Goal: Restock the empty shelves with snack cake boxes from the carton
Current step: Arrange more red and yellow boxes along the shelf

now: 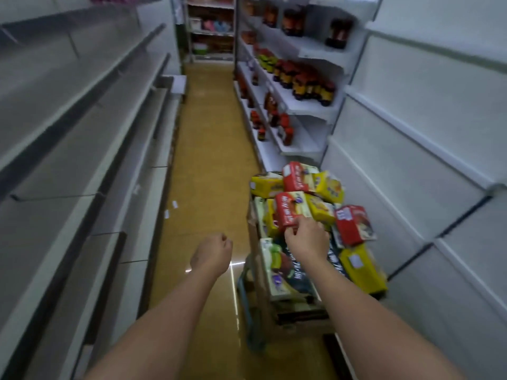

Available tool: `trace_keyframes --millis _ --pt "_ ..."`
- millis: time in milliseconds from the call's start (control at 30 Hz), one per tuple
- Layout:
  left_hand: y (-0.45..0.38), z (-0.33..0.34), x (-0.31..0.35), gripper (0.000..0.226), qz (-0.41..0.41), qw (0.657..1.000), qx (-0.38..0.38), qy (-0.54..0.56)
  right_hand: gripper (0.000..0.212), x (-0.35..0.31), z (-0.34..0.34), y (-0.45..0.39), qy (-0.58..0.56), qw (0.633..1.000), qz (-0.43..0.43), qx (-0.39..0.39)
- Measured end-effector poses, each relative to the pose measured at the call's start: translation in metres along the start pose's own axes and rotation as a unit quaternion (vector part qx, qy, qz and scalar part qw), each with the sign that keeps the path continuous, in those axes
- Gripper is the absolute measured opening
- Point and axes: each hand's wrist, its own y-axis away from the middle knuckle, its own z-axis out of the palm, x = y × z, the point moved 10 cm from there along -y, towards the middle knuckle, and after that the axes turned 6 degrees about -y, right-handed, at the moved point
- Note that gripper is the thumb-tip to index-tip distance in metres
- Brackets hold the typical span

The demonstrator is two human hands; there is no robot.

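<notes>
Red box [289, 212] atop the heap in the carton [256, 242], near its left wall, gripped at the near end by right hand [307, 238], fingers curled on the lower edge. Long axis running roughly near-to-far, far end tipped up, printed face up and leftward. Left hand [214, 252] well apart to the left, over the floor [208, 149], curled into a loose fist, holding nothing. Red boxes visible: 3, w/ one at the far end [295, 176] and one at the right edge [354, 224]. Yellow boxes: approx 5, one big one [362, 268] at the near right corner; exact count unclear, heap too jumbled. Dark-printed packs [290, 272] under the right wrist. Carton seated on a trolley [248, 311]. Bare shelves [82, 127] left of aisle, bare shelves right too. Bottles [307, 83] on racks further along right side.
</notes>
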Motion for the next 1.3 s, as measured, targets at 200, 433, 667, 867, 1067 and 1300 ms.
trace_keyframes --millis 200,433,667,867,1067,1300 --pt "0.045 0.064 0.108 0.030 0.050 0.998 -0.043 0.002 0.035 0.132 -0.070 0.002 0.025 0.994 0.090 0.049" --pt "0.073 0.114 0.174 0.040 0.067 0.995 -0.061 0.034 0.067 0.249 -0.053 0.001 -0.030 0.973 0.207 -0.099" --pt "0.046 0.117 0.163 0.047 -0.017 0.996 -0.013 0.092 0.100 0.271 -0.003 -0.023 -0.091 0.946 0.219 -0.219" --pt "0.000 0.112 0.153 0.054 -0.103 0.982 0.026 0.159 0.118 0.276 0.031 -0.048 -0.165 0.919 0.249 -0.256" --pt "-0.045 0.115 0.146 0.083 -0.160 0.972 0.028 0.169 0.140 0.302 0.086 -0.085 -0.217 0.893 0.219 -0.329" --pt "-0.069 0.152 0.133 0.077 -0.241 0.916 -0.004 0.321 0.114 0.282 0.068 -0.076 -0.139 0.869 0.221 -0.419"
